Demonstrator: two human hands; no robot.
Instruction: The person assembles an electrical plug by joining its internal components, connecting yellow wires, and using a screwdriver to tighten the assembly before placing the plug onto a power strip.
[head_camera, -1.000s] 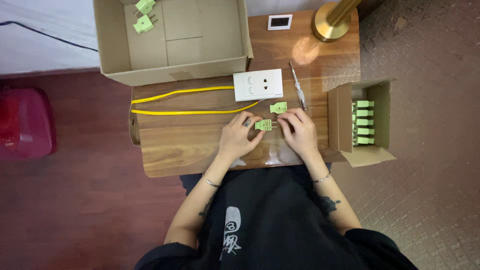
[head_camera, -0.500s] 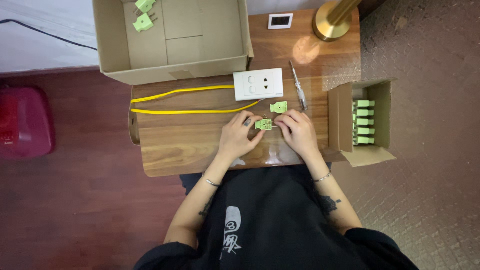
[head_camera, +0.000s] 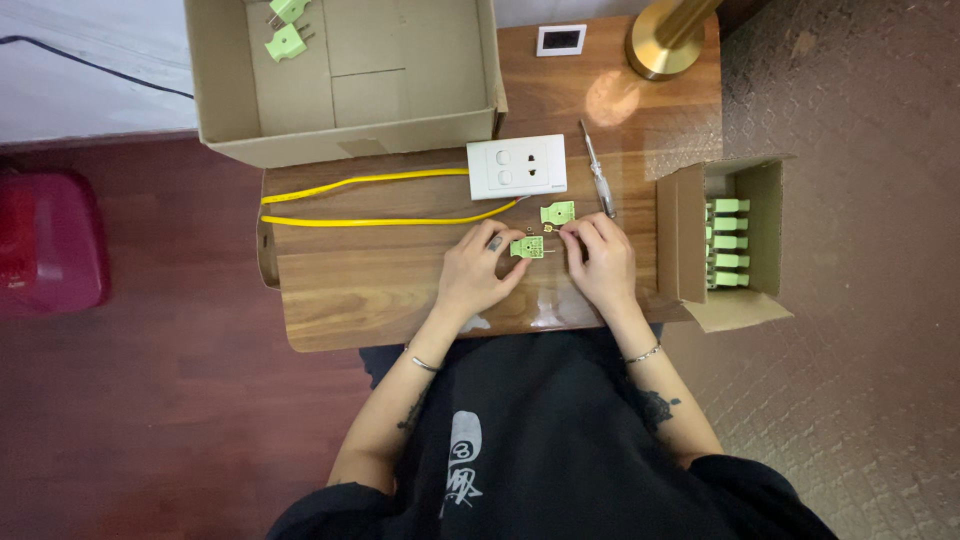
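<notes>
Two hands: a seated person works over a small wooden table, seen from the head camera looking straight down.
Left hand: the left hand has its fingers closed around a light green plug half, pinning it flat near the table's middle so its open face points up.
Right hand: the right hand has its fingertips pinched together at the plug half's right edge, apparently on a tiny metal piece; too small to tell what it is.
Spare part: a second green plug piece lies just above the hands, apart from them, within easy reach.
Tool: a slim screwdriver rests beside the right hand's far side, handle toward the person.
Wiring: a yellow cable loops leftward from a white socket plate, kept clear of the working spot.
Supply: a small open carton of green plugs stands at the table's right edge.
Output side: a large open cardboard box overlaps the table's far edge; two green plugs lie in its corner.
Open room: bare wood lies left of the left hand; the near edge runs close under both wrists.
Far corner: a brass lamp base and a small white framed device.
</notes>
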